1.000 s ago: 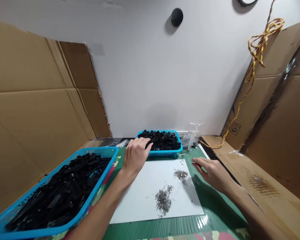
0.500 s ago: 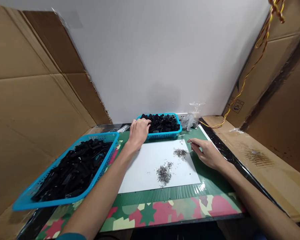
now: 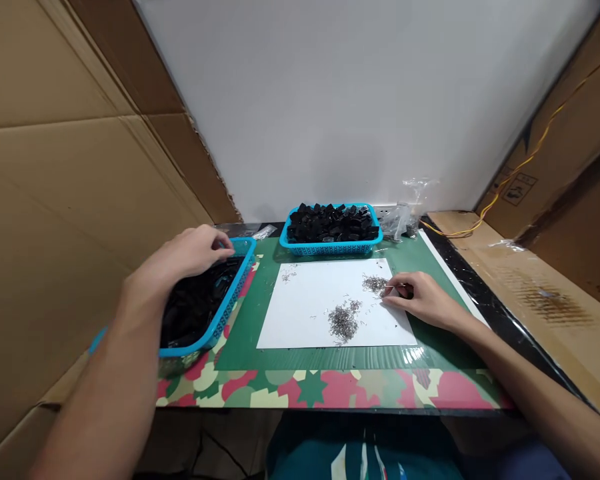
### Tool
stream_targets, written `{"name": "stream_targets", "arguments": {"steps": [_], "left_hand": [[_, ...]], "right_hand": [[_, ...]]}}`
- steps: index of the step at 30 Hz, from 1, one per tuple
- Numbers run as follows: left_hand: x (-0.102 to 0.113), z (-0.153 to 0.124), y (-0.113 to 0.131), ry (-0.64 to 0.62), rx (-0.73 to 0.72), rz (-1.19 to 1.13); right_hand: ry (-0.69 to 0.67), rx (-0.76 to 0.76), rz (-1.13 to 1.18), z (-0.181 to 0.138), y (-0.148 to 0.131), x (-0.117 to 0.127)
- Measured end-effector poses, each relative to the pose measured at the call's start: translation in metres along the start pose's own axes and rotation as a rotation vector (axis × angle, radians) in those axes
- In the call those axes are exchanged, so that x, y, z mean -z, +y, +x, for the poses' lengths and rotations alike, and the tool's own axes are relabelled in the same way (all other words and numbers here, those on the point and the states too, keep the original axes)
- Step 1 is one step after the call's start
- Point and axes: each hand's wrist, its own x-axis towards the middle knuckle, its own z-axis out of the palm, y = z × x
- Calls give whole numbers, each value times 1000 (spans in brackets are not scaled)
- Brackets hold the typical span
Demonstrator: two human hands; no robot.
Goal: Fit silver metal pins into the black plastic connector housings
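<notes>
My left hand (image 3: pixel 187 253) hovers over the far end of the near blue basket (image 3: pixel 229 305), which is full of black plastic parts. Its fingers are curled, and what they hold, if anything, is hidden. My right hand (image 3: pixel 423 301) rests at the right edge of the white sheet (image 3: pixel 310 303), with thumb and forefinger pinched on a thin metal pin beside a small heap of metal pins (image 3: pixel 375 283). A larger heap of pins (image 3: pixel 343 322) lies mid-sheet. A second blue basket (image 3: pixel 330 249) of black parts stands behind the sheet.
A green mat (image 3: pixel 263 293) over a camouflage-patterned cover (image 3: pixel 330 389) tops the table. Cardboard walls (image 3: pixel 55 200) close in on the left and right. A crumpled clear bag (image 3: pixel 404 221) and a yellow cable (image 3: pixel 510 175) lie at the back right.
My left hand has left the far basket and swung left over the near basket. My right hand has slid down onto the sheet's edge. The view has tilted downward.
</notes>
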Motion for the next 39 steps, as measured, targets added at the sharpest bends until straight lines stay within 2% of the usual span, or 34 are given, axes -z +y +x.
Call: {"name": "stream_targets", "arguments": {"steps": [4, 6, 8, 12, 16, 19, 27, 31, 34, 36, 39], "left_hand": [[-13, -16, -46, -120, 93, 31], [-23, -26, -60, -160, 89, 5], [-33, -34, -69, -146, 55, -46], [-44, -44, -76, -96, -10, -119], [-46, -46, -77, -89, -20, -153], [-45, -46, -79, -101, -15, -161], [-39, -51, -83, -67, -70, -195], [-34, -51, -78, 135, -72, -164], [-26, -52, -61, 275, -95, -170], [-20, -54, -40, 296, -132, -234], [-17, -57, 3, 184, -240, -380]], "right_hand": [[25, 53, 67, 0, -6, -8], [2, 51, 75, 0, -8, -12], [-24, 41, 77, 1, -10, -16], [-71, 48, 72, 2, -11, -22], [-120, 82, 65, 2, -11, -24], [-101, 108, 84, -1, -13, -21], [11, 17, 164, -5, -15, -6], [36, -17, 240, -4, -11, -4], [43, -33, 342, -4, -9, -4], [29, -31, 427, -2, -9, -5], [6, -37, 511, -1, -10, -7]]}}
